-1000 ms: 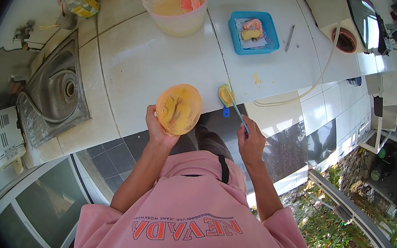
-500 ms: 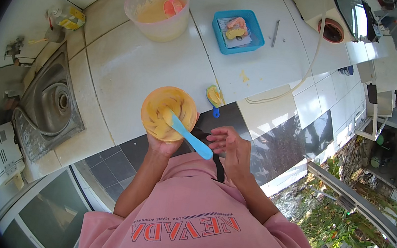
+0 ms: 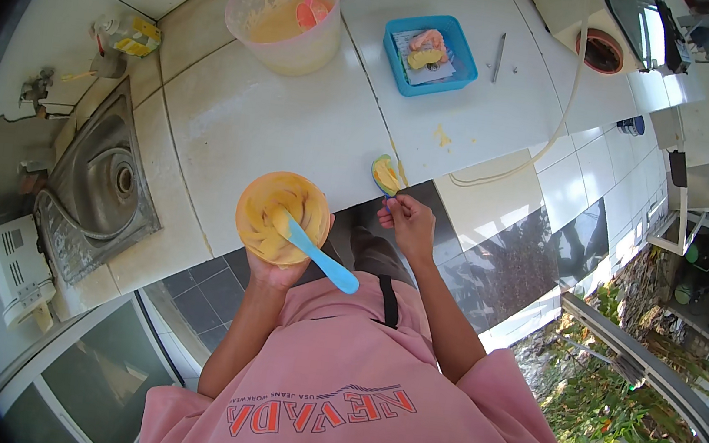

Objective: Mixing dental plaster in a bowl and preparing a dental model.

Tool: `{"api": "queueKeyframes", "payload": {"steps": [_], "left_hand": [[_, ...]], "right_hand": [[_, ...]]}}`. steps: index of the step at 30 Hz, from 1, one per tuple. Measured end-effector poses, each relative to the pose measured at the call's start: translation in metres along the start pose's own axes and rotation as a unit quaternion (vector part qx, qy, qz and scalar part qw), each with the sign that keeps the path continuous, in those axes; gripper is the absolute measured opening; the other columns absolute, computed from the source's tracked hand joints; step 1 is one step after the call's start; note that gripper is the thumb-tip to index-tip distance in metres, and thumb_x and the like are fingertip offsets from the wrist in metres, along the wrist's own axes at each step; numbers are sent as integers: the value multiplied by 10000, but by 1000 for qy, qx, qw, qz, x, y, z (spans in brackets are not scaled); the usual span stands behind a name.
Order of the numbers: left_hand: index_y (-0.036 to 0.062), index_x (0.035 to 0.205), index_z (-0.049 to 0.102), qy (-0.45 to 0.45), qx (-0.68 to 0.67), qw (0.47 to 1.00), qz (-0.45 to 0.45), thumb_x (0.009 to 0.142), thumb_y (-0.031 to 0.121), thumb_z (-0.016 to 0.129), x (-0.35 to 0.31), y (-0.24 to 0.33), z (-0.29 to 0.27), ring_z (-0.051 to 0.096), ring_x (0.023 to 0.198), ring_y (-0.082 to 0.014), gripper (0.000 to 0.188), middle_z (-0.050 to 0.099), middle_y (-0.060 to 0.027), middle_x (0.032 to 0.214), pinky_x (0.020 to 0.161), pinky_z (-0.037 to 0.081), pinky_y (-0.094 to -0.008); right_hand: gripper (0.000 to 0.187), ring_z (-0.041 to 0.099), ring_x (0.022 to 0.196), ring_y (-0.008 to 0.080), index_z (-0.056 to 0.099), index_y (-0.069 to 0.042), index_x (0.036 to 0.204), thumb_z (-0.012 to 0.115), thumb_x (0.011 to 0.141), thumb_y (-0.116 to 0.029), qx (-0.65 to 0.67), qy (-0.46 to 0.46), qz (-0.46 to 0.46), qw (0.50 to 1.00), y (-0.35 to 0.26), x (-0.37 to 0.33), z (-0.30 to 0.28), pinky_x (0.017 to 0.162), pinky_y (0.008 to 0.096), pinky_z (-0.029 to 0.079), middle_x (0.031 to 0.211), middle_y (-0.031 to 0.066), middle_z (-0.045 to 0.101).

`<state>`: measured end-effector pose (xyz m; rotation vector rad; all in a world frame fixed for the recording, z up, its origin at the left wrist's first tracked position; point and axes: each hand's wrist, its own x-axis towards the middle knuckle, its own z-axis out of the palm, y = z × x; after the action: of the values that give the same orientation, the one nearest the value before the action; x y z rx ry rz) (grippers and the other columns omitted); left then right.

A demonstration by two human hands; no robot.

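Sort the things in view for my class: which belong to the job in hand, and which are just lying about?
Seem to belong to the job:
Orange bowl, held in the left hand
Light-blue spatula, leaning in the bowl
Paste-smeared, blue-handled piece, with the right hand at its handle

Apparently just lying about:
Translucent pail
Pink scoop
Blue basket
Slim metal tool

white counter [image 3: 269, 129], bucket [image 3: 295, 55], blue basket [image 3: 436, 87], metal rod [image 3: 499, 58]

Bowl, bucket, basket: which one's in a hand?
The orange bowl, held by the left hand; the pinkish bucket and blue basket stand on the counter.
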<state>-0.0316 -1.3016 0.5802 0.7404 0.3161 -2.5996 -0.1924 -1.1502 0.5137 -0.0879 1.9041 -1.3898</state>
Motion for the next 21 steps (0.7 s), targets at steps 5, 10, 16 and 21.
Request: {"api": "queueKeyframes", "payload": {"steps": [5,10,16,21], "left_hand": [[76,1345,473,16,14,1000,0,923,483,478,-5,1,-4,398,1324,-335,587,499,-133,1363,1115,278,-529],[80,1341,479,28,13,1000,1,925,483,469,-8,2,0,409,1317,-331,579,506,-126,1359,1113,286,-524],[94,1332,491,57,7,998,11,917,486,478,-11,4,3,420,1310,-323,570,514,-123,1352,1106,301,-523],[94,1326,498,60,17,998,12,916,486,480,-12,4,0,428,1303,-328,568,523,-125,1342,1106,302,-524]], "right_hand": [[163,648,631,105,663,66,941,576,933,-72,17,6,-13,1000,0,-2,3,605,236,551,740,97,687],[159,669,648,119,664,62,946,580,929,-72,14,34,-59,998,5,-5,7,620,245,559,747,109,696],[163,690,665,138,664,60,956,591,920,-82,-38,71,-110,991,8,-9,12,627,253,563,765,123,706],[211,669,627,123,677,43,954,598,937,-152,23,13,-37,999,1,-9,13,596,249,553,742,111,698]]}}
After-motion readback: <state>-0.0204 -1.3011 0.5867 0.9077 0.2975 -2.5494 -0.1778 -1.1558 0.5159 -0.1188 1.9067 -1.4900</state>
